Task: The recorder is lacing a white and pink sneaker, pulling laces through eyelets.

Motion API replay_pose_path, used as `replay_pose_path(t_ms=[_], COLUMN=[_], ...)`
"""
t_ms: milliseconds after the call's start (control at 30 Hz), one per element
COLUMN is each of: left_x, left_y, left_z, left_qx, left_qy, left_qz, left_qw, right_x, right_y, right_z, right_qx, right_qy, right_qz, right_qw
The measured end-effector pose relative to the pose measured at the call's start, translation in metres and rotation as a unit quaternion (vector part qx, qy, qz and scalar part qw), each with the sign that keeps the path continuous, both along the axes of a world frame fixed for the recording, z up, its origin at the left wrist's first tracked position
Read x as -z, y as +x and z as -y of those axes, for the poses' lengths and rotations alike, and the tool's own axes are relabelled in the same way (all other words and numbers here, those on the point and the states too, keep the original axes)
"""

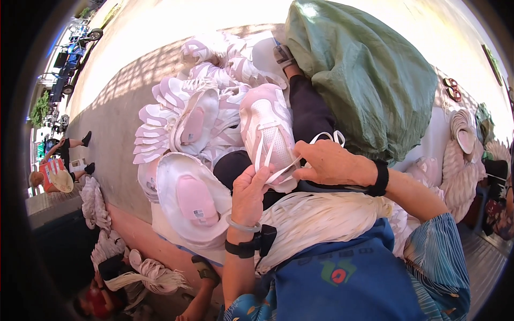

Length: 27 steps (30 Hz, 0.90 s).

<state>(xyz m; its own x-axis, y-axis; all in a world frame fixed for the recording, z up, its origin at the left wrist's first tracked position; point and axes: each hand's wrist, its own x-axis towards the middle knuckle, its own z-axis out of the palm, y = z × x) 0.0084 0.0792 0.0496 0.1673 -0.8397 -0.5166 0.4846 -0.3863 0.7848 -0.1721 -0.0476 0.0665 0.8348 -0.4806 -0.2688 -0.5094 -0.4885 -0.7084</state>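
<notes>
A pink and white shoe upper (pixel 261 109) lies across my lap, its toe pointing away from me. White shoelace (pixel 278 175) runs through its eyelets, and a loop of it stands up beside my right hand. My left hand (pixel 248 197) is closed, pinching lace between thumb and fingers at the near end of the upper. My right hand (pixel 336 163) is closed too, its fingertips gripping lace at the upper's right side. Under my forearms, a thick bundle of white laces (pixel 321 211) rests on my blue apron (pixel 348 267).
Many pink and white uppers (pixel 155 125) are piled to the left and beyond. One with a pink insole (pixel 197 200) lies nearer. A large green sack (pixel 369 80) stands at the far right. Other people sit at the left, one wearing a straw hat (pixel 61 181).
</notes>
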Motion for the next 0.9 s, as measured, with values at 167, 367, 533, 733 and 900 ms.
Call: replay_pose_path(t_ms=[167,367,533,733,900], left_x=[-0.021,-0.019,-0.009,-0.020,-0.034], left_y=[0.032,0.041,0.047,0.026,0.021], left_z=[-0.003,-0.002,-0.003,0.011,-0.004], left_qx=[-0.098,-0.127,-0.153,-0.129,-0.168], left_qy=[-0.092,-0.142,-0.154,-0.211,-0.137], left_qz=[-0.107,-0.187,-0.292,-0.383,-0.369], left_qw=[0.985,0.964,0.932,0.890,0.904], right_x=[-0.047,-0.058,-0.028,-0.040,-0.054], right_y=[-0.007,-0.059,-0.122,-0.141,-0.147], right_z=[0.038,0.050,0.073,0.071,0.073], right_qx=[0.103,0.420,0.560,0.660,0.347], right_qy=[0.131,0.186,0.211,0.186,0.533], right_qz=[0.055,0.255,0.396,0.489,0.603], right_qw=[0.984,0.851,0.697,0.539,0.481])
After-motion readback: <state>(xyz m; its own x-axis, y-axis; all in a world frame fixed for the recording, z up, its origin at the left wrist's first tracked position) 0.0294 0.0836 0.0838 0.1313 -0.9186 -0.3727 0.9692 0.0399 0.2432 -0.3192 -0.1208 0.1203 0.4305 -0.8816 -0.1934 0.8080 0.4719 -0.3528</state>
